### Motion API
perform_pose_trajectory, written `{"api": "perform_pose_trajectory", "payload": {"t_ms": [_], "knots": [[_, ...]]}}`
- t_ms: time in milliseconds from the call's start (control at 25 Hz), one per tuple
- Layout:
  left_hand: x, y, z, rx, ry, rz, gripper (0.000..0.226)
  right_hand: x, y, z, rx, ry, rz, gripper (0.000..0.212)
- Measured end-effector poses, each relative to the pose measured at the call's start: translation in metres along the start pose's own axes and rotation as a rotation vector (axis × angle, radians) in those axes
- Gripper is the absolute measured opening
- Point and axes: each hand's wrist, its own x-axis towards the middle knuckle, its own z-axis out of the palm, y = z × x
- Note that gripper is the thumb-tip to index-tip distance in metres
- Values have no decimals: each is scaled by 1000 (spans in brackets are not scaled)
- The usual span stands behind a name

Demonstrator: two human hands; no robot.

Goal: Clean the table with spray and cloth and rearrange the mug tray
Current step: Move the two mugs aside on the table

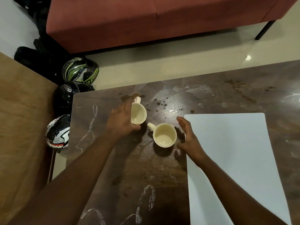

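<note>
Clearly the cleaning is not done: the bench [211, 98] carries brown spots near its far edge and chalky smears along its left and near edges, and no spray or cloth shows. The left hand [121, 122] has its fingers curled round the far mug [138, 113], near the far-left corner, while the right hand [188, 135] is spread with straight fingers just beside the near mug [164, 135], apparently not touching it. Both mugs stand off the white tray [230, 151], which lies flat along the right side, so setting them on it seems to remain.
</note>
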Motion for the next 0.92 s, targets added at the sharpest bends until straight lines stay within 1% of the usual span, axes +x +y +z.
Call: {"api": "perform_pose_trajectory", "payload": {"t_ms": [120, 200, 280, 400, 480, 600, 640, 680, 720, 760, 800, 840, 920], "knots": [[13, 34, 2, -326, 84, -74, 89, -5, -16, -7, -13, 21, -71, 75], [31, 58, 4, -431, 82, -118, 87, -5, -19, -9, -43, -14, -99, 67], [43, 79, 7, -417, 19, -104, 86, -8, -16, -14, -79, -29, -101, 60], [53, 97, 19, -406, -108, -123, 89, -18, 1, -24, -88, 40, -77, 55], [57, 104, 28, -381, -157, -147, 91, -23, 16, -33, -124, 89, -54, 55], [55, 107, 29, -352, -208, -169, 93, -27, 28, -49, -147, 96, -57, 53], [53, 108, 26, -350, -224, -186, 97, -28, 28, -56, -137, 107, -72, 52], [49, 112, 22, -347, -214, -198, 102, -29, 27, -65, -127, 123, -92, 50], [47, 123, 18, -334, -168, -188, 104, -31, 26, -77, -118, 150, -111, 48], [46, 143, 16, -321, -87, -140, 100, -34, 27, -91, -112, 189, -121, 46], [46, 175, 19, -331, -14, -50, 89, -40, 31, -110, -105, 238, -127, 44], [45, 218, 27, -375, 16, 67, 76, -48, 37, -133, -100, 292, -126, 42], [36, 300, 46, -432, -26, 273, 59, -64, 48, -172, -96, 380, -120, 40]]}}
